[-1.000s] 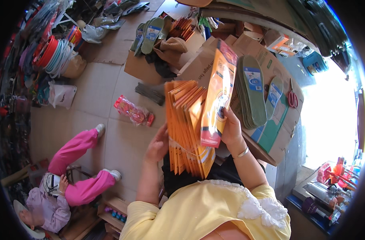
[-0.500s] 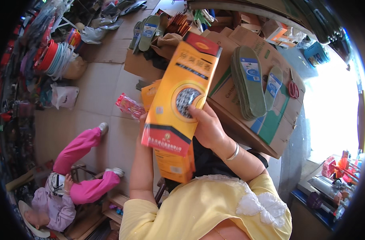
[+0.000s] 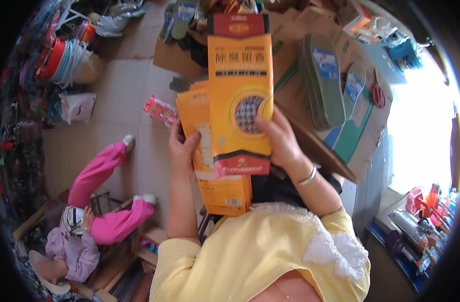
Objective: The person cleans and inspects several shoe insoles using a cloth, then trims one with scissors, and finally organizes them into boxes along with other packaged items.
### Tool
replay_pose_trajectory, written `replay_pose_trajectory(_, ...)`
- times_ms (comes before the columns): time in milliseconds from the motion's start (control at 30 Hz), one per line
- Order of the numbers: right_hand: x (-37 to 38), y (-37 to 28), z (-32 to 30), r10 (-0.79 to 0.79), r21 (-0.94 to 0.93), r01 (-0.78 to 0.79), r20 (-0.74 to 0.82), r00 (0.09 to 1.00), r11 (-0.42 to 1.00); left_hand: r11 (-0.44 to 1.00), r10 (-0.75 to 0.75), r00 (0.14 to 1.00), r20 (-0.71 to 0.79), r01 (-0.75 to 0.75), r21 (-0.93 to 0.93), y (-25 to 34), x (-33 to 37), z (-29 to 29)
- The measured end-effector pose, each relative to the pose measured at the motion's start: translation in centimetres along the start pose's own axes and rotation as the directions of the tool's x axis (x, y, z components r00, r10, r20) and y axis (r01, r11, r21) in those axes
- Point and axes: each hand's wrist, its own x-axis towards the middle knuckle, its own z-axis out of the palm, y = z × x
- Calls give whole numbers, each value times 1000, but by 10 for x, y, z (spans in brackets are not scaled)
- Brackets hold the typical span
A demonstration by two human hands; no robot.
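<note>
My right hand (image 3: 286, 143) grips a flat yellow-and-red insole packet (image 3: 240, 60), thumb on its front beside a round panel with a black-and-white checked pattern. The packet is held upright in front of me. Behind it and to the left, my left hand (image 3: 182, 151) is closed on a stack of orange packets (image 3: 225, 194), thumb on the top one. The packet in my right hand covers part of this stack. To the right, a pile of grey-green insoles (image 3: 318, 95) lies on a cardboard box (image 3: 310, 151), with a smaller insole pile (image 3: 354, 88) and red-handled scissors (image 3: 378, 94).
A pink-and-red plastic packet (image 3: 160, 111) lies beyond my left hand. More green insoles (image 3: 183, 21) rest at the far side. A person in pink trousers (image 3: 111, 224) sits at the lower left. Goods line the left edge, and a display of small wares (image 3: 416, 236) stands at right.
The yellow-and-red packet has turned from tilted to nearly upright and moved slightly right. My left hand and the orange stack have come into clearer view. The whole view has shifted a little.
</note>
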Motion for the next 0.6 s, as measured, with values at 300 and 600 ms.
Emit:
replay_pose_trajectory(300,-10,-37,-27,-161,-19,161,-218,963,987,1000,4,1000,0,-4,10,5,-9,-5)
replay_pose_trajectory(600,-7,-30,-8,-249,-83,237,-208,946,968,160,417,759,500,-603,781,27,-57,-2)
